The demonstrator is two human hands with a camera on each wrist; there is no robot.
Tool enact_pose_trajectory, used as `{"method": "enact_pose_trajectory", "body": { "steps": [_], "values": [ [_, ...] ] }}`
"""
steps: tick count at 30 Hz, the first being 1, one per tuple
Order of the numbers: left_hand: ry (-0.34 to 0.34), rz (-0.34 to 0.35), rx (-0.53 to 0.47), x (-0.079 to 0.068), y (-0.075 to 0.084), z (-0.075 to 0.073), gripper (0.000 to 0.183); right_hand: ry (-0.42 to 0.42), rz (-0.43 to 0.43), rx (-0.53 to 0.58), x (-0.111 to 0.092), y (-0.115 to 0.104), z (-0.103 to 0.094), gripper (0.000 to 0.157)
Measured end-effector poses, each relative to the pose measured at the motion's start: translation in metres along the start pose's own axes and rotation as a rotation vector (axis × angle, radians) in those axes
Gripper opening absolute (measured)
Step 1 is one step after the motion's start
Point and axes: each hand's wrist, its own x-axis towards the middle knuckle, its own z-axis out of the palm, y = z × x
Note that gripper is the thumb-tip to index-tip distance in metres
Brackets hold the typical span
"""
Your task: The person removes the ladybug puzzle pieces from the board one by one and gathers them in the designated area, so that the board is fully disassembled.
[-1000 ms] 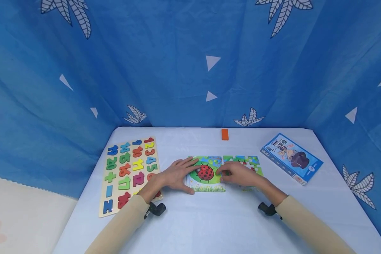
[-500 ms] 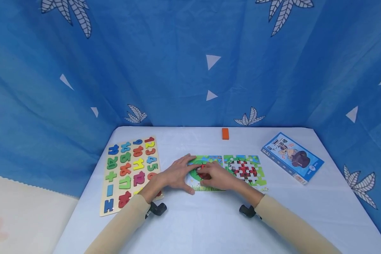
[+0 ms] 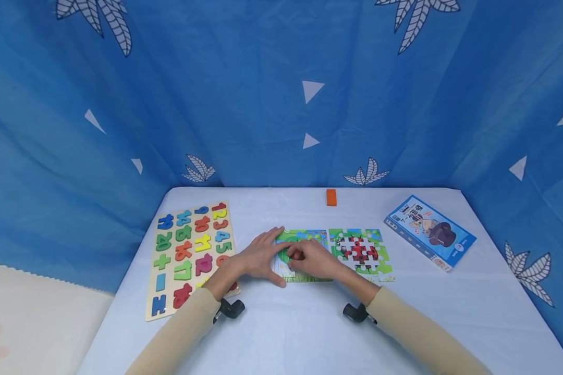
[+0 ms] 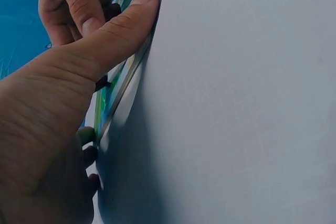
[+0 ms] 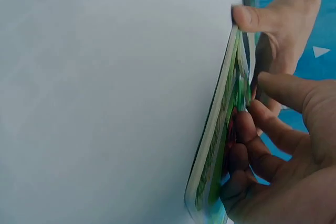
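In the head view my left hand (image 3: 258, 258) rests with straight fingers on the left side of a ladybug jigsaw puzzle (image 3: 309, 278). Its thumb lies along the puzzle's front edge in the left wrist view. My right hand (image 3: 311, 258) is over the middle of the same puzzle, covering most of the ladybug picture. Thumb and index finger of that hand pinch the edge of a puzzle piece (image 5: 245, 77), tilted up from the board in the right wrist view. Right beside it lies a second ladybug jigsaw (image 3: 358, 253), with white gaps between its pieces.
A wooden number board (image 3: 171, 286) with colourful digits lies to the left, partly under the left forearm. An orange block (image 3: 331, 198) sits near the back edge of the table (image 3: 291, 333). At the right lies a blue picture box (image 3: 431, 232). Blue curtains stand behind.
My right hand has moved left from the gap between the two puzzles onto the left one, uncovering the right puzzle. The left hand stays in place.
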Motion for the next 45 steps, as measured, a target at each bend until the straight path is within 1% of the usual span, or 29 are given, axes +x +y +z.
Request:
{"method": "enact_pose_trajectory", "body": {
  "steps": [6,11,19,24,27,30,34,38,42,45],
  "values": [
    [-0.004,-0.010,-0.005,0.000,-0.001,0.001,0.111,0.020,0.065,0.103,0.000,-0.001,0.004,0.013],
    [-0.004,-0.010,0.009,0.000,-0.002,0.002,0.112,0.034,0.073,0.181,-0.002,-0.004,0.004,0.010],
    [-0.008,-0.007,0.009,0.000,-0.004,0.003,0.112,0.032,0.091,0.241,-0.002,-0.006,0.004,0.009],
    [0.000,0.008,0.005,-0.001,-0.004,0.002,0.110,0.024,0.130,0.285,-0.004,-0.003,0.001,0.008],
    [0.000,0.018,0.003,-0.001,-0.004,0.002,0.108,0.026,0.153,0.325,-0.008,0.000,-0.006,0.007],
    [0.000,0.025,-0.004,-0.001,-0.004,0.002,0.107,0.027,0.162,0.370,-0.015,0.002,-0.017,0.009],
    [0.006,0.035,-0.003,0.000,-0.004,0.002,0.107,0.044,0.201,0.389,-0.026,0.011,-0.034,0.013],
    [0.012,0.040,0.007,0.000,-0.004,0.001,0.107,0.064,0.244,0.399,-0.039,0.021,-0.050,0.013],
    [0.017,0.042,0.006,0.000,-0.003,0.000,0.106,0.062,0.257,0.374,-0.054,0.034,-0.064,0.014],
    [0.012,0.036,0.005,0.000,-0.002,0.000,0.106,0.066,0.263,0.324,-0.064,0.048,-0.071,0.015]
  ]
}}
